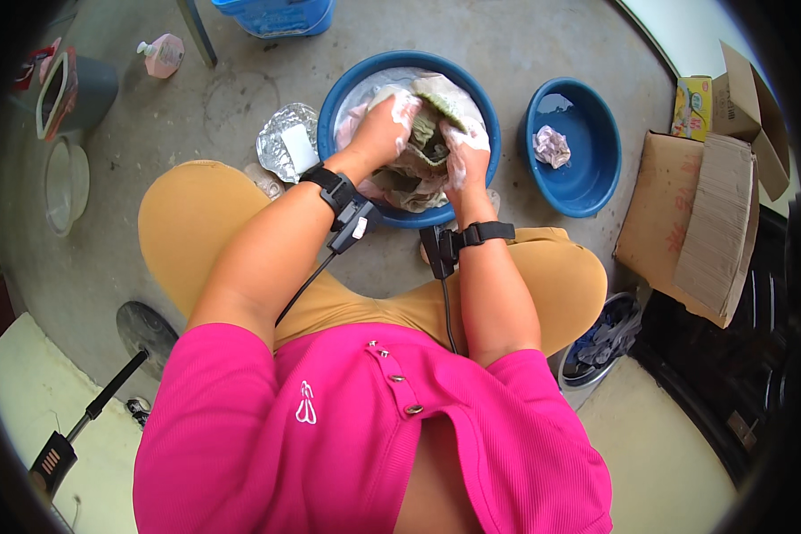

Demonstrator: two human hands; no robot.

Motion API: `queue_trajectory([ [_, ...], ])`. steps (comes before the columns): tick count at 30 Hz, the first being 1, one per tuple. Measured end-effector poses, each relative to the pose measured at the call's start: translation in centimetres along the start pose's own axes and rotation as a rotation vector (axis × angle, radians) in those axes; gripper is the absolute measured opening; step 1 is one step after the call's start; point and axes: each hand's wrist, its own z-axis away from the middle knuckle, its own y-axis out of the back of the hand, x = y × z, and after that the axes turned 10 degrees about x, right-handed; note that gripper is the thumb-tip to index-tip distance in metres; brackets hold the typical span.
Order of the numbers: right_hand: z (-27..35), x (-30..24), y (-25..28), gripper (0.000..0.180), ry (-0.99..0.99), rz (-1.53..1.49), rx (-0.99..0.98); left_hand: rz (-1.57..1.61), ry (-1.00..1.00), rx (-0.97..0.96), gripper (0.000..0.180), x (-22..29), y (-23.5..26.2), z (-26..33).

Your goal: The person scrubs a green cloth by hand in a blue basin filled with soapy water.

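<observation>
**Soapy cloth gripped over the blue basin**

Your left hand (384,125) and right hand (465,156), both lathered, clench a greenish cloth (427,147) bunched above the large blue basin (347,89) of suds. Its long axis runs roughly up and down the view. Right of it, a smaller blue basin (596,178) holds a crumpled rag (552,145). Further right stands an open cardboard box (703,222); a pink soap bottle (163,55) lies far left.

Grey concrete floor (525,44); two blue basins (347,84) (601,191), foil (280,138), flattened cardboard (685,231)
</observation>
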Motion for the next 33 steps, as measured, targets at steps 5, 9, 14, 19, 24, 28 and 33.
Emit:
queue_trajectory([
  [5, -0.6, 0.3, 1.3, 0.033, 0.237, 0.293, 0.128, -0.098, 0.001, -0.022, 0.024, 2.6, 2.7, -0.3],
  [9, -0.1, -1.4, 1.3, 0.021, 0.164, 0.217, 0.075, -0.176, 0.004, -0.181, 0.030, 4.7, 3.9, -0.2],
  [14, 1.4, -4.6, -0.2, 0.026, -0.102, 0.000, 0.078, -0.638, -0.197, -0.439, 0.052, 5.0, 4.1, 1.5],
  [19, 1.1, -4.3, -0.9, 0.036, -0.101, 0.034, 0.137, -0.829, -0.118, -0.128, 0.032, 3.5, 2.5, -0.5],
  [24, -1.0, 0.9, 1.6, 0.052, 0.155, 1.160, -0.002, -0.954, -0.189, -0.403, 0.020, -0.8, 0.7, 0.9],
  [28, -0.8, 6.4, 3.7, 0.060, 0.097, 1.558, -0.240, -0.981, -0.163, -0.548, 0.041, -5.7, -0.9, 5.2],
  [33, -0.8, 11.3, 5.5, 0.059, 0.144, 1.768, -0.388, -0.994, 0.009, -0.705, 0.044, -7.9, -2.1, 5.4],
])
